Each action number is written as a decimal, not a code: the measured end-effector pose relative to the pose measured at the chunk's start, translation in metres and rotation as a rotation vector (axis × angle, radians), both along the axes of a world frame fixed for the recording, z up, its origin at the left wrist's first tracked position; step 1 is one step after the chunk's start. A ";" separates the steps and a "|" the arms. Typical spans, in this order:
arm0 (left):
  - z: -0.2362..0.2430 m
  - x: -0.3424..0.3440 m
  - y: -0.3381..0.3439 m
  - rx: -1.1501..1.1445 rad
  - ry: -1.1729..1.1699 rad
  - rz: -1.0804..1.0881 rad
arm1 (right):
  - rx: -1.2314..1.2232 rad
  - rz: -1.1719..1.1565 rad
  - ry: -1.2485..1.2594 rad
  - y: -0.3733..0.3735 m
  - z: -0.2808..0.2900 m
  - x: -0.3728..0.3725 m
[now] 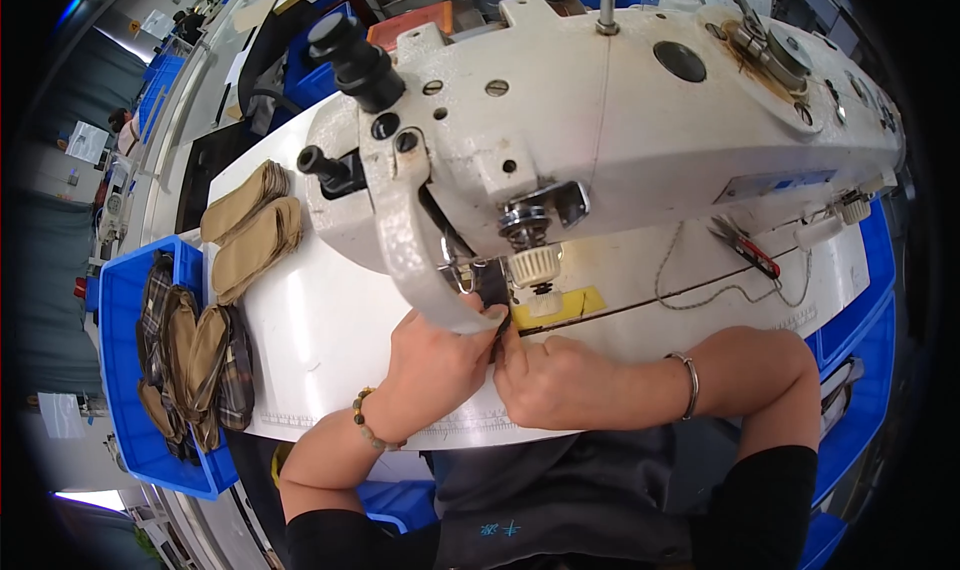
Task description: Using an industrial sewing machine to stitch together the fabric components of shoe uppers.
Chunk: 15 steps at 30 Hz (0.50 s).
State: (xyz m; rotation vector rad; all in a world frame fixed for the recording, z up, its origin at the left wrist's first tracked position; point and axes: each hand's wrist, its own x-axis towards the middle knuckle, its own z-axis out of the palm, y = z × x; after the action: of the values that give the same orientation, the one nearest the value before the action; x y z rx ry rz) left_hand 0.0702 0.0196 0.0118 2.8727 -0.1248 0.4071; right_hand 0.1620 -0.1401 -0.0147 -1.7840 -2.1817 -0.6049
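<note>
A white sewing machine (640, 100) stands over a white work table (330, 370). Under its needle area lies a narrow dark strip of fabric (491, 282). My left hand (437, 358) is closed on the strip's near end, its fingertips partly behind the machine's curved white lever (415, 260). Close beside it, my right hand (548, 380) pinches the same end with thumb and forefinger, the other fingers curled in. The fingertips of both hands almost meet, and the fabric between them is mostly hidden. A yellow plate (572, 305) lies just right of the needle area.
Two stacks of tan fabric pieces (258, 245) lie at the table's left. Beside them, a blue bin (118, 310) holds tan and plaid pieces (190, 355). Red-handled thread snips (750, 248) and a loose grey cord (690, 305) lie on the right. Another blue bin (868, 370) borders the right side.
</note>
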 end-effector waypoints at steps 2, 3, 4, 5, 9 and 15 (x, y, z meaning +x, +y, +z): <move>-0.002 0.003 0.002 -0.052 -0.044 -0.039 | 0.005 -0.016 0.014 0.001 -0.001 0.000; -0.003 0.004 0.004 -0.051 -0.044 -0.034 | 0.006 -0.010 0.014 0.002 -0.001 0.001; -0.004 0.005 0.006 -0.063 -0.053 -0.030 | 0.027 -0.029 -0.015 0.004 -0.002 0.003; -0.005 0.007 0.008 -0.075 -0.063 -0.026 | 0.047 -0.048 -0.043 0.006 -0.002 0.005; -0.010 0.018 0.018 -0.060 -0.071 -0.007 | 0.060 -0.079 0.035 0.014 -0.009 0.014; -0.018 0.019 0.029 -0.008 -0.098 0.002 | -0.002 -0.114 0.125 0.017 -0.003 0.025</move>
State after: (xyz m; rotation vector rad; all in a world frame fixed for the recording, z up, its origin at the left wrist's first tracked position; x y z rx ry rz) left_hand 0.0890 0.0490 -0.0062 2.8451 -0.1368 0.5471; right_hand 0.1868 -0.1227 -0.0175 -1.9030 -2.0111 -0.5008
